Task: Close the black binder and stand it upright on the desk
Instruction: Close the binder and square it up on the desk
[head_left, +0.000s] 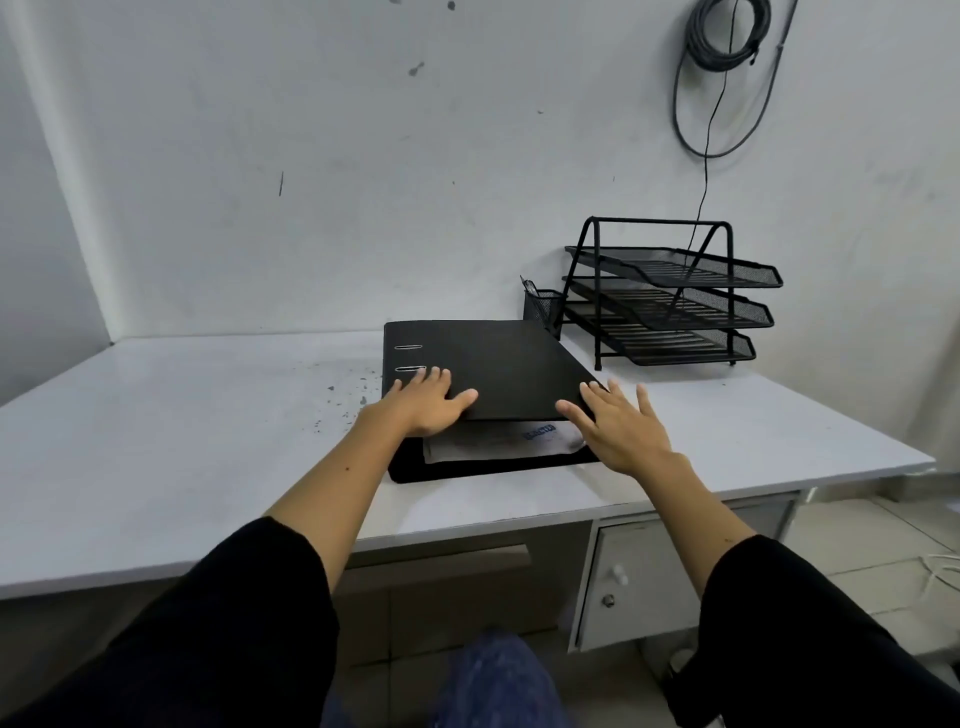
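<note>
The black binder (498, 364) lies flat on the white desk (182, 441), its front cover folded over but raised at the near edge. White papers (498, 441) with a blue mark show in the gap above the back cover. My left hand (428, 402) lies flat on the cover's near left corner, fingers spread, thumb at the cover's edge. My right hand (621, 431) hovers spread at the cover's near right corner, fingertips touching or just off the edge. Neither hand grips anything.
A black three-tier mesh tray rack (675, 301) stands at the back right, with a mesh pen cup (543, 306) just behind the binder. Dark specks mark the desk left of the binder. A cable coil (727, 36) hangs on the wall. A drawer unit (623, 577) sits below.
</note>
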